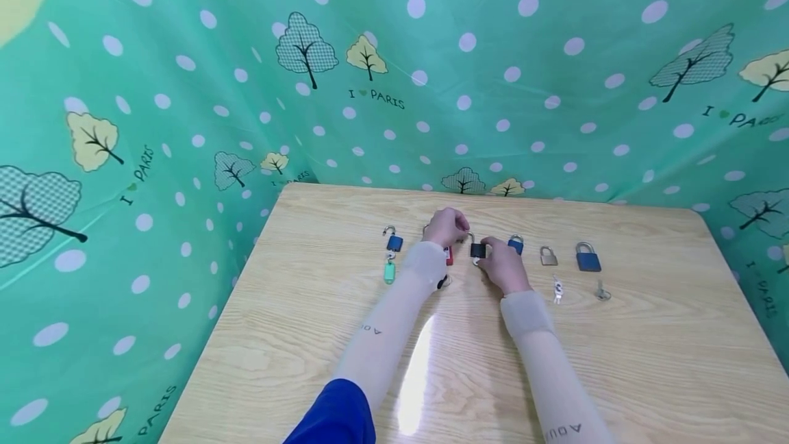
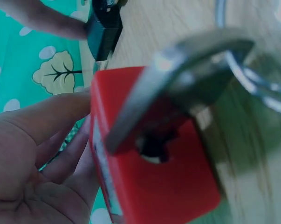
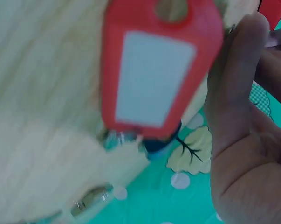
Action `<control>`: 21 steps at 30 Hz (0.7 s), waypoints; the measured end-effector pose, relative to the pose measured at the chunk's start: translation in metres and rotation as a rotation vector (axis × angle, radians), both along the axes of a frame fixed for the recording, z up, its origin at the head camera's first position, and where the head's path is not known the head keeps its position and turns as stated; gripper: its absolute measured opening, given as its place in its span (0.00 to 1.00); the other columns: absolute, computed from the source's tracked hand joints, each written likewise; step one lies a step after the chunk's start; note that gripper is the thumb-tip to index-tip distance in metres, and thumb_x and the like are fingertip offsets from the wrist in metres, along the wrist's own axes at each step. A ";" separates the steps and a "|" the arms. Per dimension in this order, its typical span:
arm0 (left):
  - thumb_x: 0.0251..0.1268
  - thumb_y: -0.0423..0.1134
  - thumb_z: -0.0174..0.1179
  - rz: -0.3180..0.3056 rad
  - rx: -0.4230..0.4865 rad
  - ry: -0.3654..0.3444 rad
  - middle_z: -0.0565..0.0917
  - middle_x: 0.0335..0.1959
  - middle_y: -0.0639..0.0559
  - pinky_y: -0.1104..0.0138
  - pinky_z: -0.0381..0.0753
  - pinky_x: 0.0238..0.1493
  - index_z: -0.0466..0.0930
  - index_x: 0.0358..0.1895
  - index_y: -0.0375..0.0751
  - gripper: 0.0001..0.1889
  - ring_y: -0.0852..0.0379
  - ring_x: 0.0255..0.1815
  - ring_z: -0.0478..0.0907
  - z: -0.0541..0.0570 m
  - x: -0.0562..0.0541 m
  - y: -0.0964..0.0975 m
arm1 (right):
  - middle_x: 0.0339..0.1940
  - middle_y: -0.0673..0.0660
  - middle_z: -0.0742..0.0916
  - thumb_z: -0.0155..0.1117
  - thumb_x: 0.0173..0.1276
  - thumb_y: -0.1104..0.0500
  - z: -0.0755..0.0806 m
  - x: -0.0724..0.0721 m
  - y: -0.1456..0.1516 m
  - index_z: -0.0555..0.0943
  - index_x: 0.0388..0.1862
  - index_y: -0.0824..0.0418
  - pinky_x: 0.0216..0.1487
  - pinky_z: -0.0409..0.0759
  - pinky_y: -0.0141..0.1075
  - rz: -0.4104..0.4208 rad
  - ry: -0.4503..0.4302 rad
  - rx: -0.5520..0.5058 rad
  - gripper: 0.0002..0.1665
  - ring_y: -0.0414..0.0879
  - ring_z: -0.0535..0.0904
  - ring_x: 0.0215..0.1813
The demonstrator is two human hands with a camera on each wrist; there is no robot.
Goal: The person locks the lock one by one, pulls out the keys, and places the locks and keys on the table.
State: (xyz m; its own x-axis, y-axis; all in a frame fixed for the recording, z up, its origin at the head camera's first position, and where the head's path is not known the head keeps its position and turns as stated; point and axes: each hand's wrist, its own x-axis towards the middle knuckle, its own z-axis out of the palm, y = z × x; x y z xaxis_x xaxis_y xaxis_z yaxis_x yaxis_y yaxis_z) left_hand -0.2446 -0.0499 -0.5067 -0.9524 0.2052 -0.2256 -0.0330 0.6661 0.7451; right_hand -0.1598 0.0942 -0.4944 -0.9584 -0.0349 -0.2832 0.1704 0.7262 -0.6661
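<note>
My right hand (image 1: 505, 266) pinches a black padlock (image 1: 478, 250) by its side; a finger on its dark body (image 2: 105, 35) shows in the left wrist view. My left hand (image 1: 446, 227) has its bent fingertips at that padlock's raised shackle, partly hidden. Below my left wrist is a red padlock (image 2: 163, 177), with a grey metal key (image 2: 154, 79) in its keyhole and a ring (image 2: 266, 88) through the key. A red key tag (image 3: 154, 74) with a white label hangs beside my right hand in the right wrist view.
Left of the hands lies a blue padlock (image 1: 394, 244) with a raised shackle and green tag (image 1: 390, 273). To the right are a blue padlock (image 1: 516, 244), a small silver padlock (image 1: 548, 256) and a larger blue padlock (image 1: 588, 259). Keys (image 1: 557, 290) lie nearer. A patterned cloth (image 1: 462, 88) hangs behind.
</note>
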 end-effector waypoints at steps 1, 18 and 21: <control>0.64 0.27 0.75 -0.002 0.003 0.006 0.84 0.29 0.54 0.71 0.80 0.34 0.88 0.37 0.40 0.05 0.59 0.31 0.79 0.001 0.001 0.001 | 0.36 0.67 0.89 0.64 0.76 0.69 0.000 -0.001 0.000 0.71 0.74 0.72 0.39 0.87 0.41 -0.011 -0.014 -0.021 0.29 0.51 0.88 0.30; 0.66 0.32 0.74 -0.041 -0.041 -0.005 0.90 0.35 0.53 0.73 0.81 0.41 0.93 0.40 0.39 0.02 0.60 0.36 0.82 0.005 0.007 -0.002 | 0.53 0.75 0.81 0.72 0.66 0.74 -0.006 -0.003 0.003 0.82 0.51 0.72 0.58 0.79 0.59 0.008 0.134 0.014 0.15 0.67 0.79 0.53; 0.69 0.33 0.72 -0.049 -0.034 -0.037 0.90 0.33 0.51 0.72 0.82 0.37 0.92 0.41 0.38 0.03 0.58 0.32 0.85 0.006 0.008 -0.002 | 0.50 0.73 0.80 0.70 0.66 0.74 -0.008 -0.002 0.004 0.81 0.51 0.72 0.57 0.80 0.59 0.042 0.159 0.036 0.15 0.67 0.80 0.51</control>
